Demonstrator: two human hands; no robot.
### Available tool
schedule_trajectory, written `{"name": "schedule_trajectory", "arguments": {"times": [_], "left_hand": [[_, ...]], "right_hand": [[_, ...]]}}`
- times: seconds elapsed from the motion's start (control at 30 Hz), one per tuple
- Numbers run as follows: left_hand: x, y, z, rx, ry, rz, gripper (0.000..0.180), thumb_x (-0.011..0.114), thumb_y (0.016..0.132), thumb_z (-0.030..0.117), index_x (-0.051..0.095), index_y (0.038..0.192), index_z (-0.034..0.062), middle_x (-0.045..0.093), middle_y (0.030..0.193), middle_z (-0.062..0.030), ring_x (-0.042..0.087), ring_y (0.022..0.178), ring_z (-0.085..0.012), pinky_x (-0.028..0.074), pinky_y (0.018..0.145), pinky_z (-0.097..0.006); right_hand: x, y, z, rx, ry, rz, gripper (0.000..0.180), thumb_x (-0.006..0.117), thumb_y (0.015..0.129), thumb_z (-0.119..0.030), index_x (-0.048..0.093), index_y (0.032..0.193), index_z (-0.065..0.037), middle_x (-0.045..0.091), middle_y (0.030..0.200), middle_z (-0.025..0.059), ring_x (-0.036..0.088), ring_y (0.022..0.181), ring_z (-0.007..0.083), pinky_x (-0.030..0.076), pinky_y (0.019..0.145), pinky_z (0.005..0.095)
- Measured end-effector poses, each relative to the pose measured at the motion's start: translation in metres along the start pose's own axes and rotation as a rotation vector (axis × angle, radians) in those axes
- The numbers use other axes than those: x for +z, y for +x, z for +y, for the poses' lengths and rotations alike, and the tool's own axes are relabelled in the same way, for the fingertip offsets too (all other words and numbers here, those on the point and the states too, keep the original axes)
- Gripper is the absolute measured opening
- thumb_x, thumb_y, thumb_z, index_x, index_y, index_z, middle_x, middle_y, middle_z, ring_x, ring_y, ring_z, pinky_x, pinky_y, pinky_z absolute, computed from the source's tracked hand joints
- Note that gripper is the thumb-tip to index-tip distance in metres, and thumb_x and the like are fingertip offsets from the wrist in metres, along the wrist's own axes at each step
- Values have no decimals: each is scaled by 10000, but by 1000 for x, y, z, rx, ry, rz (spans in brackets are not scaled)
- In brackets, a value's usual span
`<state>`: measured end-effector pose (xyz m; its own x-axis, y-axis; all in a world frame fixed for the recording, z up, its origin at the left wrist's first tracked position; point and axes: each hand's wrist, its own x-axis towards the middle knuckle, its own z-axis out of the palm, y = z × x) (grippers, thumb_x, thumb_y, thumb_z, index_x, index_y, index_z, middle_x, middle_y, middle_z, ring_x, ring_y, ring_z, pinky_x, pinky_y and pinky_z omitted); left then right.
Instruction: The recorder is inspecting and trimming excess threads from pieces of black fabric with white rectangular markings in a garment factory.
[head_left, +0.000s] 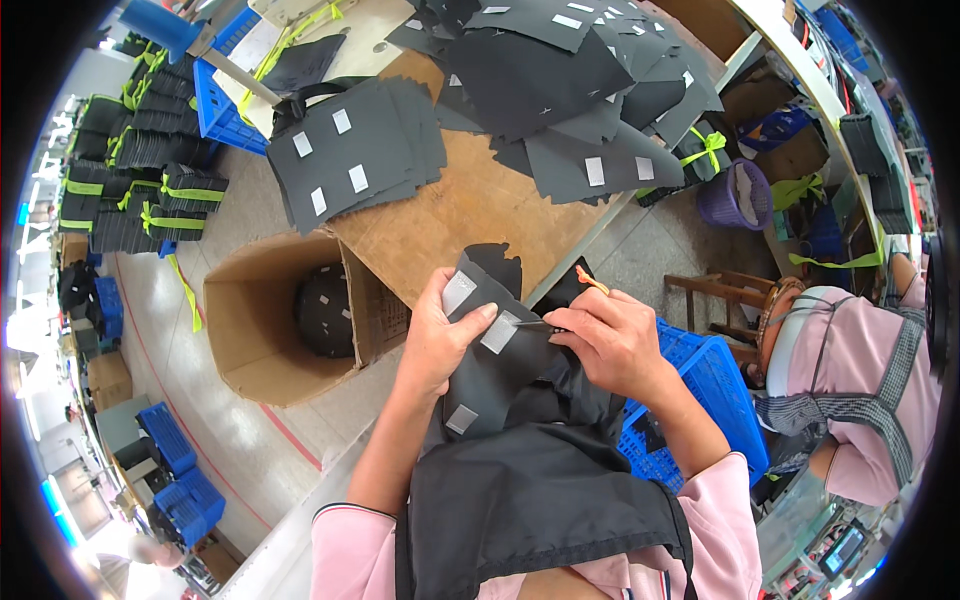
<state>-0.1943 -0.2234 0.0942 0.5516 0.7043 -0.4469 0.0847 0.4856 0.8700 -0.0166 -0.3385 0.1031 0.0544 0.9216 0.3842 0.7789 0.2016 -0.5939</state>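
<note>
Two bare hands meet over a dark grey fabric piece with pale square stickers (500,345), held just above the person's lap, near the edge of the brown wooden worktable (470,215). Far left, bundles of black pieces tied with yellow-green ribbon (150,190) sit stacked on the floor, and next along an open brown cardboard box (265,320) holds one round dark piece. Then the left hand (440,335) comes in: thumb on top, fingers under, clamped on the fabric's upper edge. Good anchor, judging by how flat the sheet lies beneath the thumb. To the right, the right hand (610,340) pinches small orange-handled snips (585,285); the blades point towards the sticker by the thumb, though whether they are cutting cannot be told. For clean work here, the left grip wants to keep the cloth taut and the tip wants to stay clear of that thumb. Beyond sits a blue plastic crate (715,390), then another worker in a pink sleeve (860,380).
</note>
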Motion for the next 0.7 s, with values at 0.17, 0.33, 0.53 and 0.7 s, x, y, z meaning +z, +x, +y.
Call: {"name": "schedule_trajectory", "arguments": {"times": [0.17, 0.33, 0.53, 0.7], "left_hand": [[4, 1, 0, -7, -53, 40, 331, 681, 759, 24, 515, 1045, 26, 598, 898, -28, 571, 802, -88, 469, 746, -244], [8, -1, 4, 3, -24, 43, 336, 679, 757, 20, 514, 1049, 26, 604, 904, -31, 575, 814, -86, 469, 748, -244], [4, 0, 1, 11, 45, 4, 333, 667, 756, 11, 508, 1048, 25, 602, 903, -30, 572, 811, -81, 467, 750, -239], [5, 2, 2, -7, 93, -48, 342, 649, 764, 46, 481, 1059, 4, 590, 903, -46, 554, 816, -88, 457, 743, -246]], "right_hand": [[-7, -9, -3, 101, 299, -133, 276, 741, 622, -75, 633, 873, -103, 539, 737, 32, 560, 602, 224, 446, 547, 312], [-2, -5, -10, 196, 80, 13, 288, 742, 626, -81, 622, 888, -97, 541, 758, 39, 557, 615, 234, 444, 537, 311], [-2, 1, -6, 67, -20, -18, 283, 737, 623, -95, 618, 880, -98, 534, 768, 31, 551, 608, 210, 437, 543, 317], [-8, 4, -2, 7, -33, -77, 278, 733, 627, -93, 617, 879, -99, 528, 766, 24, 545, 606, 213, 440, 550, 324]]}}
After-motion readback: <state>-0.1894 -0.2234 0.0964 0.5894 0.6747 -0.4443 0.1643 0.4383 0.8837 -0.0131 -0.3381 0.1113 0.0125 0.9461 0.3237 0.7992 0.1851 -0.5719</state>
